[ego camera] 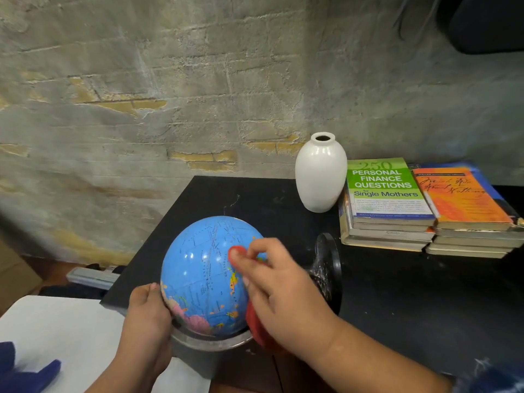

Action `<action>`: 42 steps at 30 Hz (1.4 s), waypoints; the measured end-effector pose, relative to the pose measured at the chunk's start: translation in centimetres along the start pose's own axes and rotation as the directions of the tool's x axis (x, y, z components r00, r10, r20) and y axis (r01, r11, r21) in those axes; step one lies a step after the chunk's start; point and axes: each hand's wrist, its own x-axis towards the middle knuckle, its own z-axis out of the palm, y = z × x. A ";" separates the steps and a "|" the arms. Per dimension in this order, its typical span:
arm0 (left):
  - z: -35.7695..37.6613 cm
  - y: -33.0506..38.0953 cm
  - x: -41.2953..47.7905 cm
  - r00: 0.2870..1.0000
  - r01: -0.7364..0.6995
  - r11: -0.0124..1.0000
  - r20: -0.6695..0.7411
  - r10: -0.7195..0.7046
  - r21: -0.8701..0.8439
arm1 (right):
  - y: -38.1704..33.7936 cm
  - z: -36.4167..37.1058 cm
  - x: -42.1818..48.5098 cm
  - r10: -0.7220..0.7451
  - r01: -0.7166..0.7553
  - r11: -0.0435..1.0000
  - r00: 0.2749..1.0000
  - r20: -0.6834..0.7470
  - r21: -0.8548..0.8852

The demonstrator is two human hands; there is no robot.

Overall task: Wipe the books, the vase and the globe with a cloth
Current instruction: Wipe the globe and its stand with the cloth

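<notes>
Nearest of all, to the left of the globe [204, 273], a white surface [56, 330] is seen, with a piece of dark blue fabric [17, 373] at its near corner. The globe itself is tipped on its side over the near edge of a black table [397, 307]. Its metal ring [209, 343] is turned toward the viewer and its black round base [330, 268] is stood on edge at its right.

The globe's lower left side is gripped by the left hand [144, 316], whose fingers are curled close together against the sphere. Its right side is covered by the right hand [283, 290]. A red cloth [253, 321] is pinched under the bent, slightly spread fingers and pressed onto the blue surface, and part of the cloth is seen below the palm. This hand is blurred.

Beyond the globe and to its right, a white vase [320, 177] is stood upright on the table. Just beside the vase, farther right of the globe, the books [388, 231] are laid flat in two stacks side by side. One stack is topped by a green cover and the other by an orange one. Behind the globe, a rough plastered brick wall [141, 80] is seen.
</notes>
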 end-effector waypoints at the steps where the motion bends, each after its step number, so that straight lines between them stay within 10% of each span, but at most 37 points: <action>1: 0.0 0.1 -0.1 1.000 0.001 1.000 0.000 -0.001 0.000 | -0.4 0.1 -0.2 -0.082 0.084 0.996 0.996 0.045 -0.038; 4: 0.1 0.2 -0.2 1.000 -0.011 1.000 -0.008 0.011 -0.003 | -0.4 0.6 -0.8 -0.205 0.208 0.977 0.977 0.067 -0.051; 10: 0.1 -0.2 0.1 0.998 -0.049 0.996 -0.024 0.051 0.075 | 2.3 0.3 0.0 0.266 -0.240 0.958 0.948 -0.173 0.160; 16: 0.0 -0.4 0.0 0.998 -0.061 0.998 -0.009 0.061 0.035 | -0.3 1.1 -1.4 -0.164 0.165 0.986 0.984 0.072 -0.006; 23: -0.4 -0.8 -0.1 0.994 -0.062 0.995 0.084 0.068 -0.081 | 1.8 -0.2 -1.1 0.316 -0.215 0.919 0.903 -0.290 0.331; 30: -0.7 -1.1 0.5 0.979 0.010 0.965 0.200 0.044 -0.263 | 2.2 -2.0 0.3 0.255 -0.270 0.935 0.962 0.097 0.231; 42: -0.6 -2.0 3.0 0.974 -0.085 0.934 0.167 0.151 -0.348 | 2.5 -2.5 -1.7 0.198 -0.193 0.942 0.980 0.013 0.273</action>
